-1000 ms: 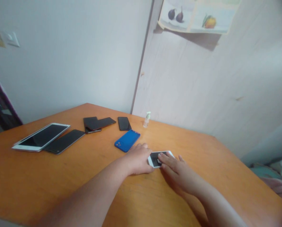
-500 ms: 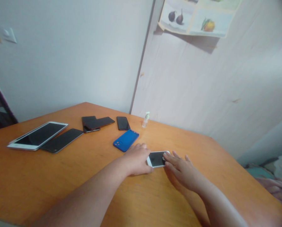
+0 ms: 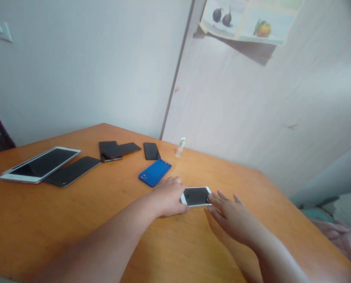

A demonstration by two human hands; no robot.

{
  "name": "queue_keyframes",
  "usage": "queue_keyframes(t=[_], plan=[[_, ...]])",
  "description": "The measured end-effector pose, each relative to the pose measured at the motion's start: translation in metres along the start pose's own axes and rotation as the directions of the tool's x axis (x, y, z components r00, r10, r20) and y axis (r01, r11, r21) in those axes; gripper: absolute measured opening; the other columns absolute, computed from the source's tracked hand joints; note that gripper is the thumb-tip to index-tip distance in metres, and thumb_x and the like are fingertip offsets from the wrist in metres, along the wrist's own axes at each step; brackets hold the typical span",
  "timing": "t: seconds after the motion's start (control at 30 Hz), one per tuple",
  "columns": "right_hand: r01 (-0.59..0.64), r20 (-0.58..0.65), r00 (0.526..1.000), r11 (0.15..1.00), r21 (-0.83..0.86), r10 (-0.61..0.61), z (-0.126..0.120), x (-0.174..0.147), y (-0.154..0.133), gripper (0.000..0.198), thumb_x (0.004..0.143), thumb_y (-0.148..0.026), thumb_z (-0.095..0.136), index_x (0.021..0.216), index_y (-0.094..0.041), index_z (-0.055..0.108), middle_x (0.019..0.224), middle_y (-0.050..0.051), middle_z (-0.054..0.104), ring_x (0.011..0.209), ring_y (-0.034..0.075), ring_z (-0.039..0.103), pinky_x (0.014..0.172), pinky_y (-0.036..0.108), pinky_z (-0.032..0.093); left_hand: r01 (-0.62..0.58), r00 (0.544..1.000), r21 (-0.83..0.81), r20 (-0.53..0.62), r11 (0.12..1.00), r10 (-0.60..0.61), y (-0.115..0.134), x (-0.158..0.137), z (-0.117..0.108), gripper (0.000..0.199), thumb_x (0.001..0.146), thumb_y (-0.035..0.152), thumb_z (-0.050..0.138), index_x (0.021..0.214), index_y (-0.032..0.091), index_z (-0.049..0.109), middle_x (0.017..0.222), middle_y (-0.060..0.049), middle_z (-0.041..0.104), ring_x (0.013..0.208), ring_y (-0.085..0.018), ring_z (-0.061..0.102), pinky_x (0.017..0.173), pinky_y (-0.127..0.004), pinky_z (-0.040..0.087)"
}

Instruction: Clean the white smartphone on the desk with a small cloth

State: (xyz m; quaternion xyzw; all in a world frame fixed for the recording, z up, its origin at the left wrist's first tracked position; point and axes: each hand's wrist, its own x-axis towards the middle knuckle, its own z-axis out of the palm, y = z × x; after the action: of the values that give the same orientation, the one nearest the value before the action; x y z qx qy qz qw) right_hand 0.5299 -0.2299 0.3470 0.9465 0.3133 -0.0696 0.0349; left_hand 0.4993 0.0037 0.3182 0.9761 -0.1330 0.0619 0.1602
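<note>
A white smartphone (image 3: 196,196) with a dark screen lies face up on the wooden table. My left hand (image 3: 169,197) grips its left end, the thumb along the near edge and the fingers at the far side. At the phone's right end is my right hand (image 3: 226,212), its fingers stretched out and apart, with the tips at or just over the edge; whether they touch it I cannot tell. Just beyond my left hand lies a blue phone case (image 3: 155,173) with camera cutouts.
A small clear pump bottle (image 3: 180,147) stands near the back edge. Left of it lie a black phone (image 3: 151,151) and two overlapping dark phones (image 3: 125,149). Farther left, a white tablet (image 3: 47,163) rests against a large black phone (image 3: 75,171). Walls border the table (image 3: 169,251) behind.
My right hand has slid slightly right, from over the screen to the phone's right end. My left hand keeps its hold. The whole view has shifted a little.
</note>
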Motion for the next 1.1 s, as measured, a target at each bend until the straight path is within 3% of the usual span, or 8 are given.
queue_keyframes(t=[0.2, 0.4, 0.6, 0.8, 1.0, 1.1], plan=[[0.211, 0.038, 0.976, 0.975, 0.075, -0.214, -0.005, -0.009, -0.013, 0.052, 0.1, -0.044, 0.038, 0.145, -0.021, 0.047, 0.154, 0.008, 0.041, 0.145, 0.026, 0.031, 0.119, 0.058, 0.016, 0.016, 1.0, -0.001, 0.008, 1.0, -0.016, 0.002, 0.0, -0.003, 0.041, 0.073, 0.053, 0.066, 0.099, 0.022, 0.067, 0.102, -0.01, 0.06, 0.1, -0.03, 0.058, 0.087, -0.04, 0.048], [-0.001, -0.013, 1.0, 1.0, -0.013, 0.001, 0.001, -0.001, 0.004, 0.046, 0.1, -0.035, 0.037, 0.139, -0.018, 0.054, 0.147, 0.013, 0.05, 0.141, 0.033, 0.038, 0.114, 0.067, 0.022, 0.002, 1.0, -0.01, 0.008, 1.0, -0.002, 0.0, 0.0, -0.001, 0.041, 0.073, 0.053, 0.066, 0.099, 0.022, 0.067, 0.102, -0.009, 0.06, 0.099, -0.029, 0.058, 0.086, -0.038, 0.048], [0.202, 0.006, 0.979, 0.971, 0.13, -0.205, 0.001, -0.001, -0.006, 0.051, 0.101, -0.045, 0.037, 0.146, -0.023, 0.047, 0.154, 0.008, 0.041, 0.145, 0.026, 0.031, 0.119, 0.055, 0.019, 0.007, 1.0, -0.014, 0.007, 1.0, -0.007, 0.001, 0.0, -0.002, 0.037, 0.072, 0.052, 0.066, 0.094, 0.022, 0.067, 0.1, -0.009, 0.06, 0.098, -0.029, 0.058, 0.084, -0.038, 0.048], [0.005, -0.032, 0.999, 0.994, 0.113, -0.001, 0.01, 0.011, 0.011, 0.051, 0.101, -0.041, 0.033, 0.147, -0.019, 0.045, 0.155, 0.009, 0.037, 0.146, 0.03, 0.029, 0.115, 0.066, 0.018, 0.001, 1.0, -0.019, 0.003, 1.0, -0.001, 0.0, 0.0, -0.001, 0.038, 0.072, 0.052, 0.066, 0.095, 0.023, 0.067, 0.1, -0.009, 0.06, 0.098, -0.029, 0.058, 0.084, -0.037, 0.048], [0.107, -0.033, 0.994, 0.982, 0.154, -0.103, 0.015, 0.016, 0.009, 0.05, 0.101, -0.041, 0.035, 0.146, -0.021, 0.047, 0.154, 0.009, 0.039, 0.145, 0.026, 0.03, 0.117, 0.061, 0.019, 0.003, 1.0, -0.001, 0.009, 1.0, -0.003, 0.0, 0.0, 0.0, 0.039, 0.073, 0.053, 0.065, 0.095, 0.021, 0.067, 0.1, -0.01, 0.06, 0.098, -0.03, 0.058, 0.085, -0.039, 0.048], [0.05, -0.075, 0.997, 0.983, 0.175, -0.038, 0.022, 0.029, 0.009, 0.051, 0.101, -0.038, 0.034, 0.148, -0.02, 0.043, 0.156, 0.01, 0.036, 0.146, 0.027, 0.029, 0.116, 0.063, 0.018, 0.003, 1.0, -0.007, 0.005, 1.0, -0.003, 0.0, 0.0, 0.0, 0.04, 0.072, 0.053, 0.065, 0.097, 0.021, 0.067, 0.1, -0.01, 0.06, 0.098, -0.03, 0.058, 0.085, -0.039, 0.048]])
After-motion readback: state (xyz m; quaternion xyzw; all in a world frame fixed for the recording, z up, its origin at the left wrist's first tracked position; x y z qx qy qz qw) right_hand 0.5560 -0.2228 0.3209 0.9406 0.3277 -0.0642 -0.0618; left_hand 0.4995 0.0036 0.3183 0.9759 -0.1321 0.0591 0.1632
